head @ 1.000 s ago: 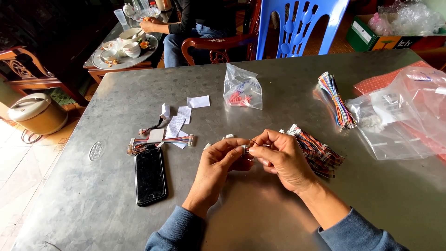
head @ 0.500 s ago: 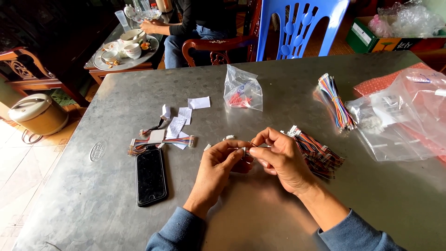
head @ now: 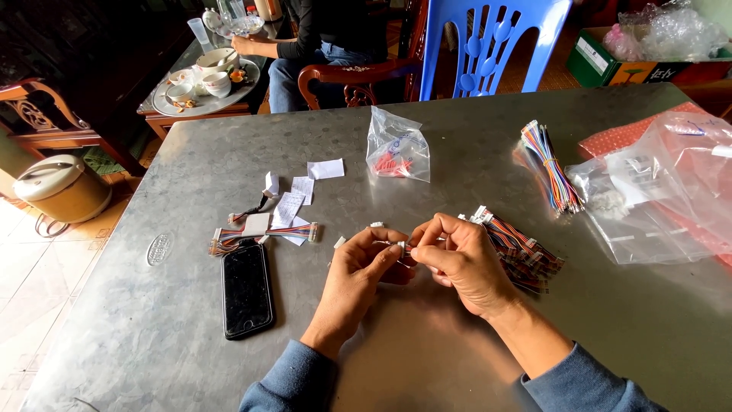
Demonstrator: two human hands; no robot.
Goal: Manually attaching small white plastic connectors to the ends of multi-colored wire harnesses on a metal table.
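My left hand (head: 358, 271) and my right hand (head: 461, 263) meet over the middle of the grey metal table (head: 427, 351). Together they pinch a small white connector (head: 399, 246) with thin wires between the fingertips. Just right of my right hand lies a pile of multicoloured wire harnesses (head: 522, 246) with white plugs. A tied bundle of coloured wires (head: 550, 164) lies further back on the right. To the left lie a finished wire harness (head: 259, 233) and several white paper slips (head: 293, 200).
A black phone (head: 246, 288) lies face up left of my left hand. A small clear bag with red parts (head: 396, 146) stands behind. Large clear plastic bags (head: 663, 191) cover the right side. A blue plastic chair (head: 488, 42) and a seated person (head: 320, 38) are beyond the table.
Both hands stay together at the same spot, with only small finger movements on the connector. Nothing else on the table has moved.
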